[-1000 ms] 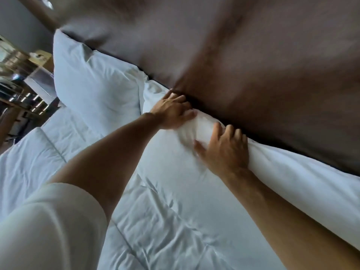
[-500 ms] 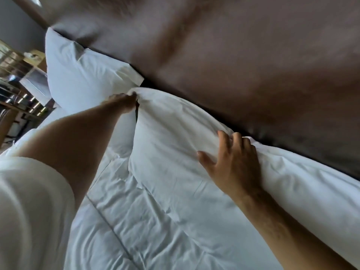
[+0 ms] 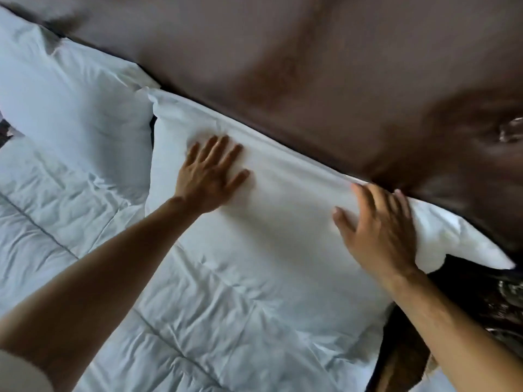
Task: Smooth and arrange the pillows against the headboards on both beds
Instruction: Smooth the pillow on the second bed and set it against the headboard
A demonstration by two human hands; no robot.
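Since half a second ago your left hand (image 3: 210, 176) has come off the pillow's corner and now lies flat on the near pillow (image 3: 283, 210), fingers spread. Your right hand (image 3: 379, 224) rests open at its top edge, fingertips touching the brown headboard (image 3: 311, 66). That pillow leans on the headboard, just beside the second pillow (image 3: 73, 103). Below it there's open quilt (image 3: 198, 321).

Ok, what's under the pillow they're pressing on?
The near pillow lies on the white duvet, its far edge against the brown headboard. Left hand and right hand rest on top. Whatever lies directly beneath it is covered.
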